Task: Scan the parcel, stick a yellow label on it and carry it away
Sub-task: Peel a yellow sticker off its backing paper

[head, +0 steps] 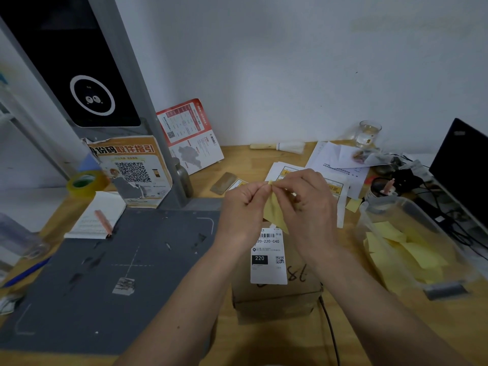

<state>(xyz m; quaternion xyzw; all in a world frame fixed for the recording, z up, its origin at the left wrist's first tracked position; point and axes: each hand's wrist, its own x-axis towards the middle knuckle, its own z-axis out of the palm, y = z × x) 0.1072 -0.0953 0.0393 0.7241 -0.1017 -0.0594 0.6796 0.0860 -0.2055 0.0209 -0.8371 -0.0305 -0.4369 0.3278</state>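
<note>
A brown cardboard parcel (277,299) rests on the wooden desk just right of the grey scan mat (105,273). A white shipping label (268,256) with a barcode and "220" lies on its top. Both hands hover above the parcel's far end. My left hand (244,210) and my right hand (306,204) pinch the upper edge of a yellow label (273,211) between fingertips, and it hangs down between them. The scanner stand (100,75) with its black panel rises at the left.
A clear plastic tub (412,249) of yellow labels stands at the right. Papers (335,162), a glass (368,133), cables and a dark laptop (464,165) fill the back right. A notebook with a pencil (99,217), a tape roll (84,182) and QR posters (134,170) sit at the left.
</note>
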